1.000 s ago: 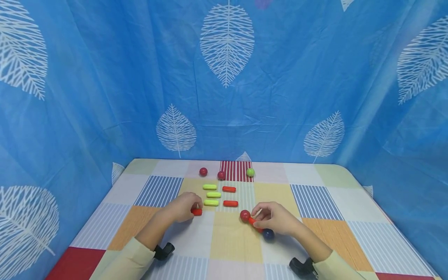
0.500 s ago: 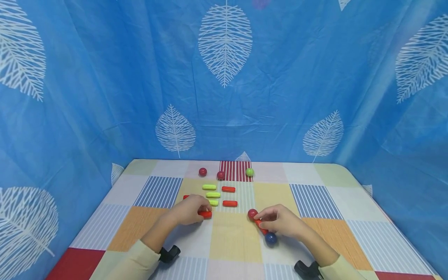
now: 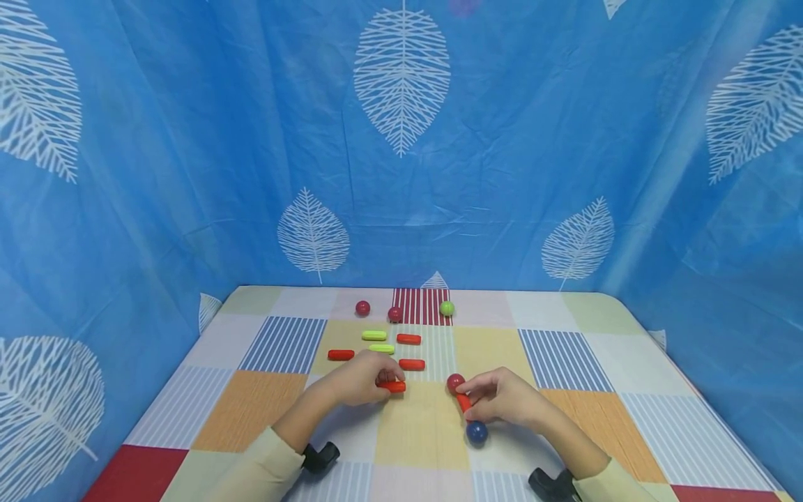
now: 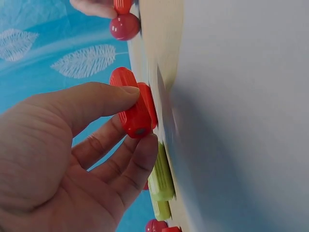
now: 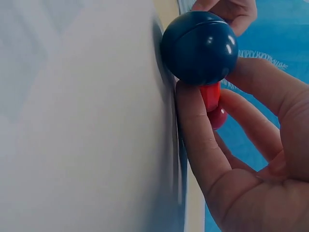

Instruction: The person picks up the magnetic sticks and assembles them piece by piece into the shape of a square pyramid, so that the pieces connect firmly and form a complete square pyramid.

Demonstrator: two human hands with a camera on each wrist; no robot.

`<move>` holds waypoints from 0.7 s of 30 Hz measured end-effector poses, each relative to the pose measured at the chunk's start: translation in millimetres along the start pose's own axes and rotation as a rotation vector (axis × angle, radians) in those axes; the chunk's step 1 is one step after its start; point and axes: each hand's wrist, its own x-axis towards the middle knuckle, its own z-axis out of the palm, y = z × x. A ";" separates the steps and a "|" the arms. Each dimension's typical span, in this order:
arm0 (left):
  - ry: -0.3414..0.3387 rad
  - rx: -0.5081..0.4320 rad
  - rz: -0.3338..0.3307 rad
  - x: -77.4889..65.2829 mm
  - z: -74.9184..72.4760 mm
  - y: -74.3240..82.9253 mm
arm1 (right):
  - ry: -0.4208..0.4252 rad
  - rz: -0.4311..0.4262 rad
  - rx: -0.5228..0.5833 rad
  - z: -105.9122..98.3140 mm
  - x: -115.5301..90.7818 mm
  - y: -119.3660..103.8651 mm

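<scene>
In the head view my left hand [image 3: 366, 378] is left of the table's middle. It pinches a red rod [image 3: 393, 386] between thumb and fingers; the left wrist view shows the thumb across this red rod [image 4: 129, 104], close over the tabletop. My right hand [image 3: 505, 397] grips another red rod [image 3: 463, 404] by its sides. This rod has a red ball [image 3: 455, 383] at its far end and a dark blue ball [image 3: 477, 433] at its near end. Seen from the right wrist, the dark blue ball [image 5: 200, 48] covers most of that rod.
Beyond my left hand lie yellow-green rods [image 3: 374, 335] and loose red rods [image 3: 341, 355], one more red rod [image 3: 411, 364] being close to its fingertips. Two red balls [image 3: 362, 308] and a green ball [image 3: 447, 308] sit near the back edge. A blue curtain [image 3: 401, 209] surrounds the patchwork-covered table [image 3: 420, 446].
My left hand has moved right with its red rod, uncovering a red rod behind it and covering a yellow-green one. The right-hand rod with its balls has shifted slightly right and turned.
</scene>
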 end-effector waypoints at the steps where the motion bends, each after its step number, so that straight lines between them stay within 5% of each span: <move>1: -0.003 0.000 0.001 0.7 0.4 0.8 | 0.002 0.003 0.006 0.1 0.1 -0.2; 13: -0.013 -0.042 0.054 10.2 4.2 4.6 | 0.042 0.007 0.024 3.7 0.2 -2.2; 21: -0.002 -0.179 0.033 17.8 7.9 8.0 | 0.051 0.019 0.024 4.7 0.7 -1.0</move>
